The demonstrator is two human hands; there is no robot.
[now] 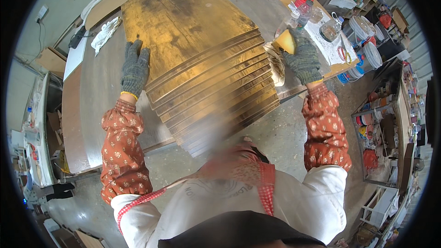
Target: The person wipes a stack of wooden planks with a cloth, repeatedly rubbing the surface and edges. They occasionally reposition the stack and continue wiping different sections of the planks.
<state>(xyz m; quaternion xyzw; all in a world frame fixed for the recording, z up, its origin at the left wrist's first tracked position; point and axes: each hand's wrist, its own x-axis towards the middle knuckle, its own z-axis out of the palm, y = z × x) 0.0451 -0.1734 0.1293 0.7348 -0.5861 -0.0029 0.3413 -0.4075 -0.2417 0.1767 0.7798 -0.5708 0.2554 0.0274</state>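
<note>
A stack of several flat panels [188, 23], golden-brown with dark smudges, lies on the workbench and overhangs its near edge. My left hand [135, 69], in a dark grey knit glove, rests with fingers stretched out along the stack's left edge. On the right, my gloved right hand [303, 62] is closed round a yellow sponge [285, 42], held just off the stack's right side. Below that sponge, a crumpled, stained cloth [275, 66] lies beside the panels. A blurred smear hides part of the stack's near edges.
Clear plastic bottles [304, 14] and a jar [331, 27] stand right of my right hand. A white rag [106, 34] lies on the bench [101, 96] at the left. Lidded buckets [370, 56] and a cluttered shelf [383, 128] stand at the right.
</note>
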